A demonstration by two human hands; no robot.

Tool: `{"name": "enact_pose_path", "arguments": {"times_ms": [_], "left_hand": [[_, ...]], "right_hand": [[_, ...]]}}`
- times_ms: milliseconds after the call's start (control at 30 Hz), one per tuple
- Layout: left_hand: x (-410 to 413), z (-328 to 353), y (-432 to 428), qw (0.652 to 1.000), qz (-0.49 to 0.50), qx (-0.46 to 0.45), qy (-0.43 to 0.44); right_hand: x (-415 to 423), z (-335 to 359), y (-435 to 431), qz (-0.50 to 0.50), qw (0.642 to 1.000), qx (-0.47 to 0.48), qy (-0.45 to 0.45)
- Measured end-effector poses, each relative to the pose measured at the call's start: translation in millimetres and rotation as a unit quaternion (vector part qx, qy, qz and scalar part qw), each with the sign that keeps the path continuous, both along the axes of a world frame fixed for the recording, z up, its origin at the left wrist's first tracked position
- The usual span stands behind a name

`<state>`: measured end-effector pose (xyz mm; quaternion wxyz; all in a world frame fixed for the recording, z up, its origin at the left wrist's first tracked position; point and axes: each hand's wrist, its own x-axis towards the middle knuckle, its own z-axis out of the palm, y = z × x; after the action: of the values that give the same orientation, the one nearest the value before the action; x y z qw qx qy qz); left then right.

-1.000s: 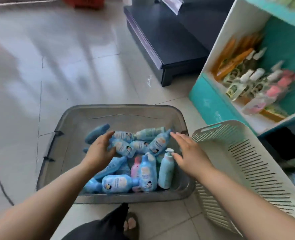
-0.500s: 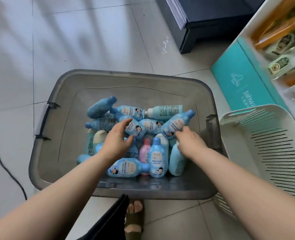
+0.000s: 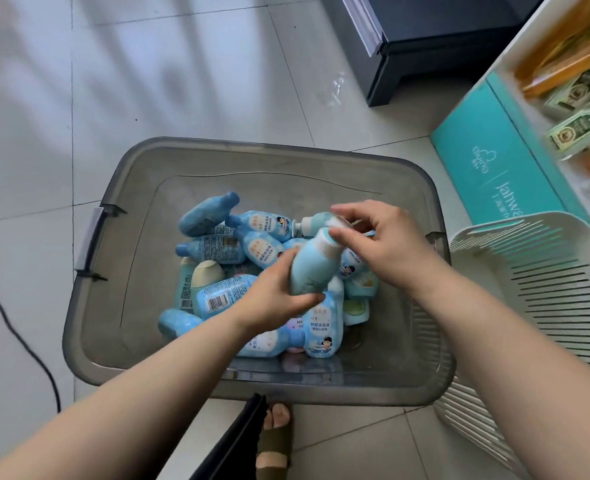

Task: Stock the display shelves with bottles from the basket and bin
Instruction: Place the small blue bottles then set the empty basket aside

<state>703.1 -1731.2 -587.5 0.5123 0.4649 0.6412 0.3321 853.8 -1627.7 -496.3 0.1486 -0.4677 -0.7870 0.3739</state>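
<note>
The left hand [image 3: 276, 299] is gripping the lower body of a pale blue bottle [image 3: 309, 268], fingers and thumb wrapped round it, and is holding it tilted just above the pile. The right hand [image 3: 390, 244] is pinching the white cap end of the same bottle with curled fingertips. The other blue bottles [image 3: 217, 296] are lying jumbled in the grey translucent bin [image 3: 89, 306]. A white slatted basket [image 3: 529, 271] is standing just beside the bin, near the teal display shelf [image 3: 487, 161].

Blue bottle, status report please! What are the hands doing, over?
Left hand grips the blue bottle; right hand pinches its cap. Bottle tilted above the pile in the grey bin. Nothing over it.
</note>
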Motion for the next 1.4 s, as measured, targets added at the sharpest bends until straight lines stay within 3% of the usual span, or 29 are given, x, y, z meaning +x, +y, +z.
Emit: {"name": "enact_pose_path", "arguments": {"times_ms": [33,100,167,200,367,467,600,767,933,1067,1167,1400], "left_hand": [[-5.5,-2.5,-0.7,1.0,0.031,-0.003,0.001],[-16.1,-10.5,-3.7,0.995,0.098,-0.008,0.005],[-21.8,-16.2,-6.0,0.99,0.141,-0.02,-0.003],[-23.4,-17.8,-6.6,0.988,0.152,-0.026,-0.009],[-20.7,-17.4,-5.8,0.987,0.155,-0.027,-0.031],[-18.3,-12.2,-6.1,0.986,0.155,-0.027,-0.062],[-19.5,-3.1,-5.8,0.984,0.135,-0.031,-0.108],[-6.7,36.7,4.4,0.982,0.067,-0.023,-0.173],[24.9,101.1,15.0,0.965,-0.017,-0.02,-0.262],[58.2,165.3,22.8,0.949,-0.081,0.001,-0.303],[89.5,214.2,24.4,0.935,-0.095,-0.041,-0.339],[182.1,289.0,7.9,0.899,-0.197,-0.032,-0.391]], "right_hand": [[2.6,-11.8,3.6,-0.01,1.0,-0.015,-0.004],[11.6,-42.4,13.6,0.023,0.986,0.027,-0.165],[19.3,-69.9,16.8,0.092,0.916,0.072,-0.383],[20.3,-80.7,16.7,0.117,0.885,0.082,-0.444],[4.9,-88.7,20.5,0.12,0.821,0.178,-0.53],[9.1,-81.7,26.6,0.117,0.825,0.152,-0.532],[23.7,-54.4,21.4,0.122,0.867,0.098,-0.472],[48.2,14.1,1.1,0.066,0.948,-0.012,-0.312],[92.3,97.6,-21.4,-0.016,0.979,-0.047,-0.198],[139.3,161.7,-46.2,-0.11,0.987,-0.017,-0.116],[177.6,201.9,-70.1,-0.192,0.981,0.006,-0.02],[259.7,255.3,-131.9,-0.294,0.93,0.01,0.22]]}}
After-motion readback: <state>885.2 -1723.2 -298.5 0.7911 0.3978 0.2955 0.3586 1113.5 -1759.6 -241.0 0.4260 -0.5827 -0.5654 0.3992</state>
